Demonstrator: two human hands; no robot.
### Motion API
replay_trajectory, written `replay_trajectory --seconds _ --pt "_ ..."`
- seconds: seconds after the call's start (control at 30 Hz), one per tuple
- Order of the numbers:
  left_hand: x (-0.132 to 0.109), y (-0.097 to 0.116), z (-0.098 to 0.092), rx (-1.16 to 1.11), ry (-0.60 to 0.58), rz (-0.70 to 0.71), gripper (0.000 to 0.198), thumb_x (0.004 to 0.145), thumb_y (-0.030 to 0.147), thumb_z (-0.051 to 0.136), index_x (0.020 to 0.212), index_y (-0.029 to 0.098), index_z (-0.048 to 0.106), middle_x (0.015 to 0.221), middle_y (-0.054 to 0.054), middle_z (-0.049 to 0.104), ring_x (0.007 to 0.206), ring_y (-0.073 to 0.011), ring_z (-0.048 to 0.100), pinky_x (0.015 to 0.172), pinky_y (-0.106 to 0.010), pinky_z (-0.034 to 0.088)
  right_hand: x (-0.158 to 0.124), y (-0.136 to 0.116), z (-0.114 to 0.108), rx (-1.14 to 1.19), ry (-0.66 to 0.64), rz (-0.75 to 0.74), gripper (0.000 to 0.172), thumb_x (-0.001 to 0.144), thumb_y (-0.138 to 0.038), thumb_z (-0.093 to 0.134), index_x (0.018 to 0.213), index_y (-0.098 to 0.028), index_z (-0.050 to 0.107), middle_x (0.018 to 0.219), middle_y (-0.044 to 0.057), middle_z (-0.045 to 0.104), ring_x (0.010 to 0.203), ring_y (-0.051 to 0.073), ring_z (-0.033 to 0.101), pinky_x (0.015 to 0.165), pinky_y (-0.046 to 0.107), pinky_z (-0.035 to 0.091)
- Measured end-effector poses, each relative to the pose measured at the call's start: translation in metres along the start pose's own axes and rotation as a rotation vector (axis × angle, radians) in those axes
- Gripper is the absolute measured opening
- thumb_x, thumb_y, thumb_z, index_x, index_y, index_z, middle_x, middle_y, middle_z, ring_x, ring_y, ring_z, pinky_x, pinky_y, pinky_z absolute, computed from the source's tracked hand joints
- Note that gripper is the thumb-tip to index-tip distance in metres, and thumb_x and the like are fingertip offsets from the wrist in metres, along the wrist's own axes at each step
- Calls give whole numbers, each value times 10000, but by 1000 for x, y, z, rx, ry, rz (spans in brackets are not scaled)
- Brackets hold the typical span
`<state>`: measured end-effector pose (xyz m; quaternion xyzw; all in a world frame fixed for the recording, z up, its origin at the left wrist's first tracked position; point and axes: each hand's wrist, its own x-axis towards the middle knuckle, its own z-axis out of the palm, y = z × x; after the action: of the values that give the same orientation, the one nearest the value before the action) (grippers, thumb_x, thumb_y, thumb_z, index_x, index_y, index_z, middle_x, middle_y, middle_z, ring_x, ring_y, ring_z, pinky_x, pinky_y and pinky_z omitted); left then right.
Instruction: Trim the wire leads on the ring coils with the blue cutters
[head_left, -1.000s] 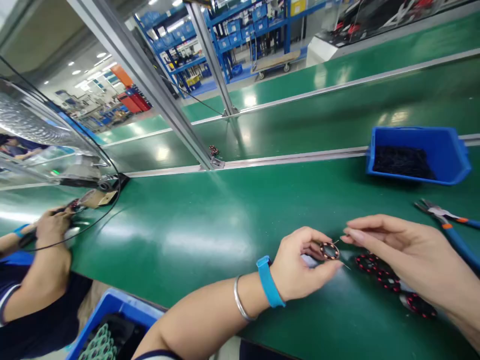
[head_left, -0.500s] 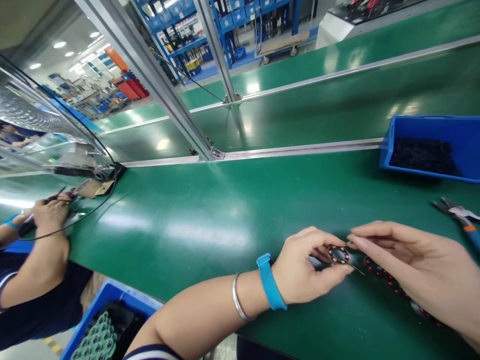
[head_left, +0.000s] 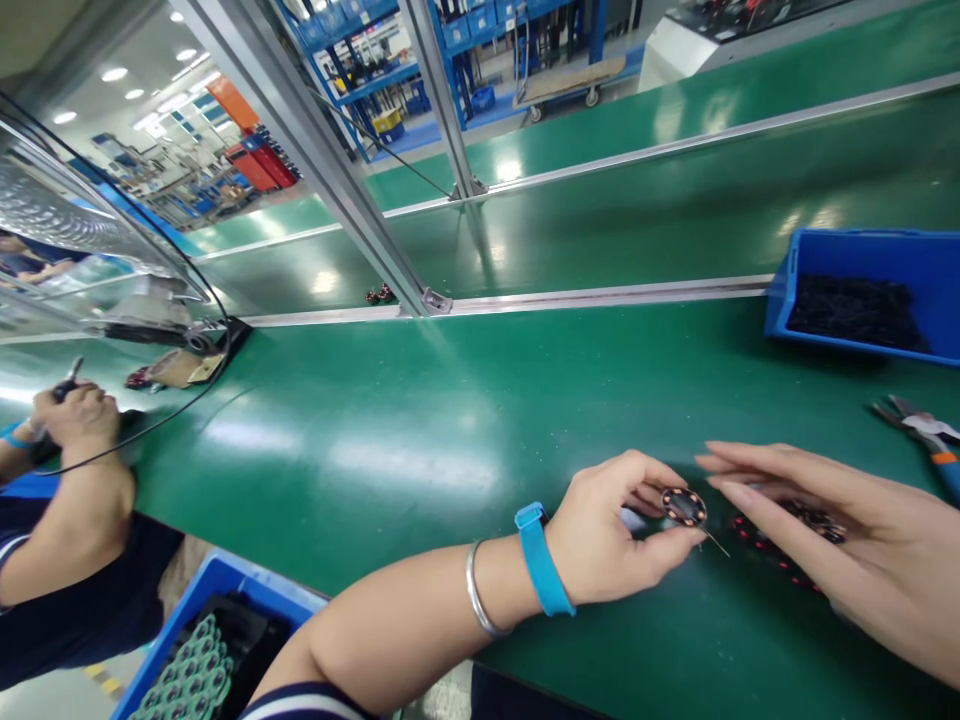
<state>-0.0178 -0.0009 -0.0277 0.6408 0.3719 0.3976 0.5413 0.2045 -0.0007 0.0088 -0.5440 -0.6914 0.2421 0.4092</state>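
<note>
My left hand pinches a small round motor stator between thumb and fingers. It has a dark centre and copper windings around its ring, and a thin wire sticks out at its lower right. Just right of it is my right hand, its fingers stretched out and the thumb a little apart from them; I see nothing pinched at the tips. Several more stators with copper and red parts lie beneath and behind the right hand, partly hidden by it.
Pliers lie at the right edge of the green bench. Behind them stands a blue bin of black parts. A metal post rises from the bench rail. At left, a co-worker's hands hold a tool; below, a blue crate contains green rings.
My right fingertips have come away from the wire end at the stator and opened slightly. The stator has turned a little in my left hand. The co-worker's hands have shifted left.
</note>
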Motion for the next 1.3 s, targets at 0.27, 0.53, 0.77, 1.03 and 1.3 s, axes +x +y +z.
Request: replay_trajectory --seconds 0.27,0.53,0.77,1.03,1.3 --pt "-2 1 -3 88 -19 11 334 868 269 936 1136 172 763 1038 -97 876 920 -236 874 912 -387 777 0 3 -9 -142 -65 -521 188 1156 -333 650 1057 -335 810 965 -32 891 732 208 863 696 285 714" --pt "-4 -1 -4 136 -56 92 279 918 273 864 1150 155 764 1053 -118 867 943 -249 880 937 -393 776 1 -1 -9 -233 -58 -628 278 1215 -326 553 1023 -314 754 916 -50 864 709 174 848 657 317 671" --pt "-8 0 -3 227 -99 99 277 970 378 887 1116 172 772 1052 -113 865 917 -244 861 916 -413 773 3 -6 -9 -250 -110 -643 344 1198 -288 534 940 -325 759 869 -24 875 701 211 849 568 346 645" --pt "-11 3 0 255 -111 106 263 1002 417 853 1089 181 775 1001 -98 861 867 -228 849 877 -382 764 -3 -1 -9 -232 -138 -699 359 1184 -223 521 1014 -328 819 886 -11 875 727 226 842 636 336 666" --pt "-14 0 2 330 -120 89 274 985 425 870 1085 194 762 992 -87 865 853 -231 848 843 -365 752 -10 -9 -3 -330 -146 -752 491 1175 -139 439 828 -292 751 805 12 831 585 189 746 501 350 549"
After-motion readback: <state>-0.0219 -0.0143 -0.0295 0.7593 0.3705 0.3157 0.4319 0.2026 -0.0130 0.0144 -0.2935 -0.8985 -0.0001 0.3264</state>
